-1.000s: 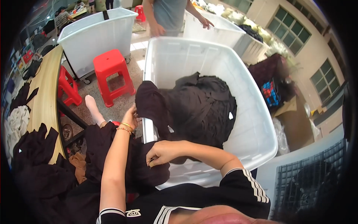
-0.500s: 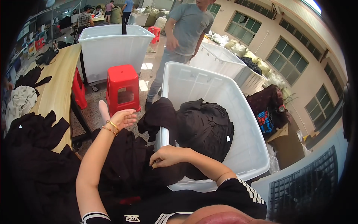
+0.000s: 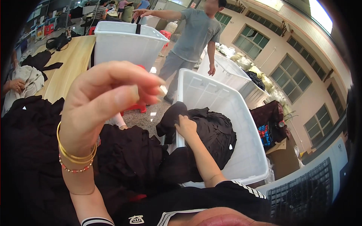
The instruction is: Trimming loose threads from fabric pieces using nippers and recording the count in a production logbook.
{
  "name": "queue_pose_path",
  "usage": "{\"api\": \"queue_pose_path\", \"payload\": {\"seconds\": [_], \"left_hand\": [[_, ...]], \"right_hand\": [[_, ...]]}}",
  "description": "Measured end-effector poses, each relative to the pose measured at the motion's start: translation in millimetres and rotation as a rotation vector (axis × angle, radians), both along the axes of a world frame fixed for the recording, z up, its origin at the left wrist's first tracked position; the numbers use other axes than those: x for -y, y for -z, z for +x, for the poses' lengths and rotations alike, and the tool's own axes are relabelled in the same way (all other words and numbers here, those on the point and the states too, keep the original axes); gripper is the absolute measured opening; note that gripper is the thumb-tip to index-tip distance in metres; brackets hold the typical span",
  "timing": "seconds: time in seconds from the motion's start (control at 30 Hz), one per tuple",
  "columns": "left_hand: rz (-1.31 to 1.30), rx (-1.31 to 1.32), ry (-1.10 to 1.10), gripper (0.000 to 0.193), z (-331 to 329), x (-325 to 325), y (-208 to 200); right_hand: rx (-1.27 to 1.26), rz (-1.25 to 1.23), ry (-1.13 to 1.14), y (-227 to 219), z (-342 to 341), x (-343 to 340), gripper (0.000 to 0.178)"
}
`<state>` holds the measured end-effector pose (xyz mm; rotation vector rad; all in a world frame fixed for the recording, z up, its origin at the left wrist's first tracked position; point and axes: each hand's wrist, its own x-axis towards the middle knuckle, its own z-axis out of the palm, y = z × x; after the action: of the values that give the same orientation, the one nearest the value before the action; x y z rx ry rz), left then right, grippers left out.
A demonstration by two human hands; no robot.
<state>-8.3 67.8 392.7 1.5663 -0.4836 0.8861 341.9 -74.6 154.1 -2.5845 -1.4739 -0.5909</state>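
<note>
My left hand (image 3: pixel 109 98) is raised close to the camera, fingers loosely bent and thumb apart, holding nothing visible; bangles circle its wrist. My right hand (image 3: pixel 186 127) grips the edge of a black garment (image 3: pixel 171 116) draped over the near left rim of a white plastic bin (image 3: pixel 247 141). Inside that bin lies a heap of black garments (image 3: pixel 215 132), a small white tag on its side. More dark cloth (image 3: pixel 128 152) is piled in front of me, running left toward the table.
Left is a wooden table (image 3: pixel 77 56) with a black bag (image 3: pixel 57 42); another person's hand (image 3: pixel 17 86) touches pale cloth there. A co-worker in grey (image 3: pixel 196 37) stands behind my bin. A second bin (image 3: pixel 126 47) stands beyond. A fan (image 3: pixel 301 184) is at lower right.
My left hand has risen toward the camera. My right hand has moved forward from the dark cloth to the garment on the rim. The co-worker has stretched an arm out to the left.
</note>
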Motion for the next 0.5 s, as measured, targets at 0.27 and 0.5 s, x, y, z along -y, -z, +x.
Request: {"api": "queue_pose_path", "payload": {"seconds": [0.27, 0.5], "left_hand": [[0.319, 0.085, 0.354, 0.026, -27, 8, -13], [0.442, 0.352, 0.003, 0.013, -21, 34, 3]], "right_hand": [[-0.206, 0.172, 0.082, 20, -7, 11, 0.056], [-0.269, 0.198, 0.023, 38, -8, 8, 0.067]]}}
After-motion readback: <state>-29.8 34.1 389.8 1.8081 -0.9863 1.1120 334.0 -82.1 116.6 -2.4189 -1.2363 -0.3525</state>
